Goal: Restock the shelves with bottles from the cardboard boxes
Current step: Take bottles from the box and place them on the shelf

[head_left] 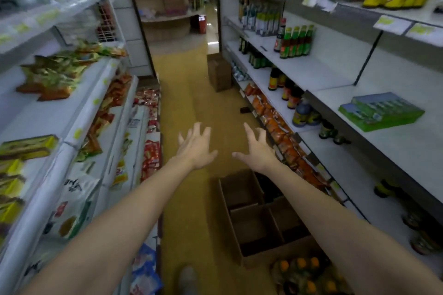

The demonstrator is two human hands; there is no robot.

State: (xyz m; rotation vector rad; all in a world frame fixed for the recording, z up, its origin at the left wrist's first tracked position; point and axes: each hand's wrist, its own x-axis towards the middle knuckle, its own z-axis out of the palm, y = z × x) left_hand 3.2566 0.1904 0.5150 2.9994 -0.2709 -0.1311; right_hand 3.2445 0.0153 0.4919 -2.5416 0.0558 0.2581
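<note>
Both arms reach forward down a shop aisle. My left hand [197, 147] and my right hand [257, 149] are spread wide, palms down, and hold nothing. Below them on the floor stands an open cardboard box [233, 227] with dividers; its compartments look dark and I see no bottles in them. A second box with orange-capped bottles [302, 270] sits nearer me at the bottom right. A closed cardboard box [218, 74] stands further along the aisle. On the right, white shelves [323, 72] hold dark sauce bottles [291, 97] and green-labelled bottles [297, 42].
The left shelving [72, 112] is filled with snack packets and bags. A green flat pack [381, 111] lies on the right shelf. The yellow floor [191, 103] runs between the two shelf rows. A shoe [188, 279] shows at the bottom edge.
</note>
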